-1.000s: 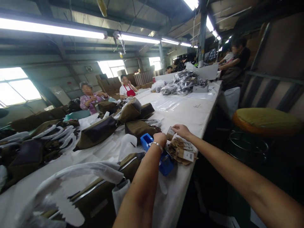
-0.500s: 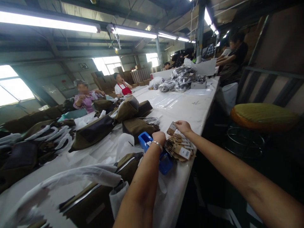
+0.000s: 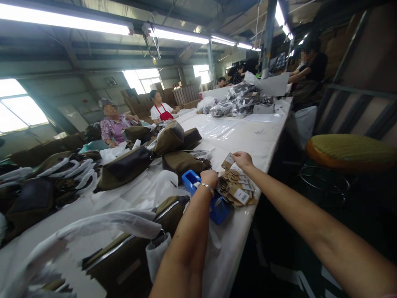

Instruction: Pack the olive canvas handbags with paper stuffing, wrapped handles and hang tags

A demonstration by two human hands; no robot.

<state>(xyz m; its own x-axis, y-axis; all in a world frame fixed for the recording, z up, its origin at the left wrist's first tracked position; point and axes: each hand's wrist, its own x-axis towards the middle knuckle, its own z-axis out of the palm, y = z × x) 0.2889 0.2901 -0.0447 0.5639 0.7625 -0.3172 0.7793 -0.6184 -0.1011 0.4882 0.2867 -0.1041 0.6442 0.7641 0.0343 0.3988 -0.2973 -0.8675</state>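
My right hand point(image 3: 243, 160) pinches a brown and white tag point(image 3: 228, 161) by its edge, above a pile of similar tags point(image 3: 240, 190) near the table's right edge. My left hand point(image 3: 209, 179), a bracelet at its wrist, is closed at the pile's left side, over the blue tape dispenser point(image 3: 191, 181); what its fingers hold is hidden. Below and left of my left forearm lies an olive bag point(image 3: 120, 265) with a metal zipper and a handle point(image 3: 102, 227) wrapped in white material.
More olive bags point(image 3: 124, 167) cover the left of the white table point(image 3: 263, 140). Plastic-wrapped goods point(image 3: 240, 99) lie farther back. A stool point(image 3: 350, 152) stands at the right. Several people are around the table, one in a red apron point(image 3: 163, 112).
The view has shifted slightly, so the table scene sits a little farther right. Both hands keep nearly the same pose. The person in the patterned top has lowered a hand.
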